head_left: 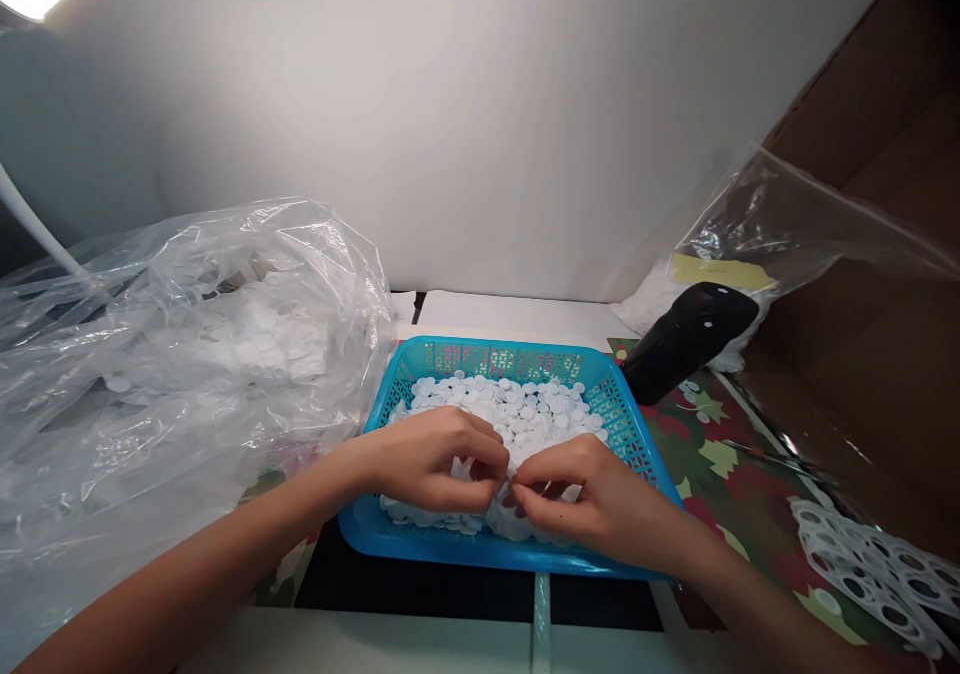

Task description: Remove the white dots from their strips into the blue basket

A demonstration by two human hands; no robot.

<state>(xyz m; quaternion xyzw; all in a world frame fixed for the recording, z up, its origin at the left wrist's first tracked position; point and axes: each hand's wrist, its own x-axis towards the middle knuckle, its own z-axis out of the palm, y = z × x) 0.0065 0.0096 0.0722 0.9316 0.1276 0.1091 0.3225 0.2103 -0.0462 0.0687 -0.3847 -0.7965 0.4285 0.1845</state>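
Observation:
A blue plastic basket [495, 552] with lattice sides holds a heap of small white round discs [517, 404]. Over the front of that heap, my left hand [450, 459] is closed, thumb and fingers pinched together. My right hand [581, 489] comes in from the other side, also in a pinch, and its fingertips nearly meet those of the left. Whatever is between the fingertips is small and whitish, and I cannot make out what it is. Just below the fingers lies a pale, slightly shiny patch among the discs.
A large clear plastic bag [180, 424] with white pieces inside stands at left. To the right are a black object [690, 339], another clear bag with a yellow label [720, 272], a thin tool [769, 457], white sheets with punched holes [877, 564] and a cardboard box [862, 354].

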